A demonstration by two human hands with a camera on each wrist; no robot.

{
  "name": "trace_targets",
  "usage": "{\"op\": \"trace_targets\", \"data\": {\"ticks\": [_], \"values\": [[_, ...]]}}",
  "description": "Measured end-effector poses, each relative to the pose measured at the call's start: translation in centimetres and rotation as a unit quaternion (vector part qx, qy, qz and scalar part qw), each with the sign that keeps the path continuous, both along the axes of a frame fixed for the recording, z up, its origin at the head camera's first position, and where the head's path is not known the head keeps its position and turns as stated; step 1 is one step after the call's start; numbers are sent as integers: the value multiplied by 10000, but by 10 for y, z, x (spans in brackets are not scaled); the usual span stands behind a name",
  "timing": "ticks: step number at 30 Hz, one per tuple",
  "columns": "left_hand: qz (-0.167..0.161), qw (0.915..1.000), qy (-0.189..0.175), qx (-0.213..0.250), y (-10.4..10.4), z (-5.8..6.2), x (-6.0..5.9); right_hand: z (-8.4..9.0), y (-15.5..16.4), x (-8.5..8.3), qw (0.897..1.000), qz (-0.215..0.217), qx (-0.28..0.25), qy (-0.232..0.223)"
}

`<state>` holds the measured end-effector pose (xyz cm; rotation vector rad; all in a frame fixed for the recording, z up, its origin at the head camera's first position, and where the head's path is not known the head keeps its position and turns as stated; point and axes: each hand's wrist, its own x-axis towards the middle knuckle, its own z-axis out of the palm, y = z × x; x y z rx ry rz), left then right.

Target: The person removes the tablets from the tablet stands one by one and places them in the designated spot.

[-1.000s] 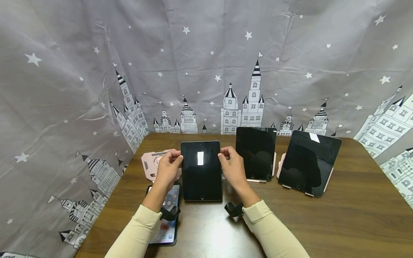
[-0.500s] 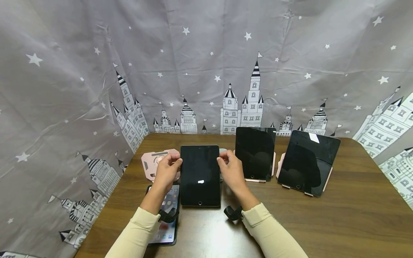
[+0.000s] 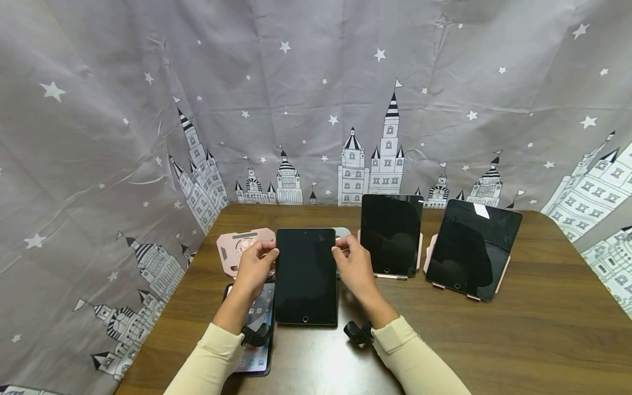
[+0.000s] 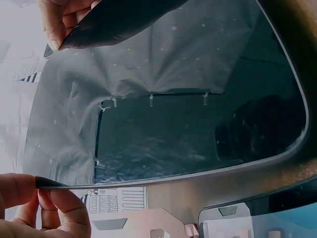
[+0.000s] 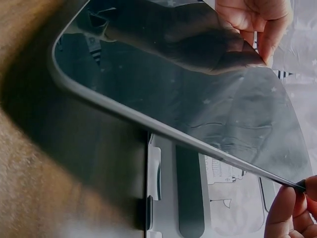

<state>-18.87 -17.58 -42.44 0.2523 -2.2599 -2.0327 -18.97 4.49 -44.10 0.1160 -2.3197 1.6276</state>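
The dark tablet (image 3: 306, 276) is held above the middle of the desk (image 3: 494, 340), toward its left half, its lower edge near the desk surface and its top edge lifted over a grey stand (image 3: 343, 232) behind it. It is judged to be stiff, thin and moderately heavy, with a smooth glass face that would slip under flat fingers and crack if dropped; the long side edges near the top corners are the sound places to take hold. It is pinched there now: the left hand (image 3: 253, 266) grips the left edge between thumb and fingertips (image 4: 54, 198), and the right hand (image 3: 354, 265) grips the right edge likewise. Both forearms, in cream sleeves, are stretched forward from the near edge, wrists raised. A lit tablet (image 3: 257, 329) lies under the left forearm. A pink stand (image 3: 232, 249) lies toward the back left corner; two dark tablets (image 3: 392, 233) (image 3: 473, 248) are propped toward the back right.
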Motion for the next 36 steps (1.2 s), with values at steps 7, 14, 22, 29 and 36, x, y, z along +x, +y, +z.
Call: {"op": "trace_targets", "data": {"ticks": [7, 14, 22, 29, 36], "values": [[-31, 10000, -25, -87, -3, 0, 4, -2, -2, 3, 10000, 33, -26, -51], [-92, 9998, -60, -168, -5, 1, 5, -4, -2, 4, 9998, 65, -143, -140], [-118, 9992, -60, -365, -5, 1, 9, -5, -2, 6, 9996, 56, -174, -210], [-100, 9990, -91, -416, -4, -1, 11, -4, -2, 10, 9992, 60, -244, -314], [-199, 9982, -283, -498, -4, -4, 12, -8, -1, 13, 9992, 39, -208, -339]]}}
